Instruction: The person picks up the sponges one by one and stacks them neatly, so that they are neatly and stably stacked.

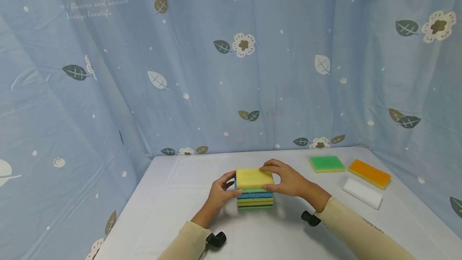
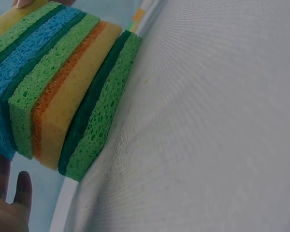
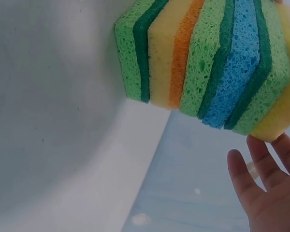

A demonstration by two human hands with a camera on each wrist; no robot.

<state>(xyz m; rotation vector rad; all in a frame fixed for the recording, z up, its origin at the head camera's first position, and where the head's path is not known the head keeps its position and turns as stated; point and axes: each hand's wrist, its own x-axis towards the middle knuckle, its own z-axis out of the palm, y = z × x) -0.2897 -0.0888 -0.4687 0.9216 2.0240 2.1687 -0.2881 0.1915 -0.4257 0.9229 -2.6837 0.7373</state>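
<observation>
A stack of several sponges (image 1: 254,200) stands on the white table, layered in green, blue, orange and yellow. A yellow sponge (image 1: 250,177) lies on top. My left hand (image 1: 221,191) holds the stack at its upper left, thumb on the front corner and fingers along the left side. At the upper right my right hand (image 1: 286,177) pinches the yellow sponge, thumb at its front edge and fingers on its top rear. The left wrist view shows the layers (image 2: 63,82) close up, with some left fingers (image 2: 23,188) apart from them. In the right wrist view, spread fingers (image 3: 239,166) show below the yellow sponge.
To the right on the table (image 1: 180,196) lie a green sponge (image 1: 327,163), an orange sponge (image 1: 369,173) and a white sponge-like block (image 1: 362,192). A blue patterned curtain (image 1: 202,71) hangs behind the table and at both sides.
</observation>
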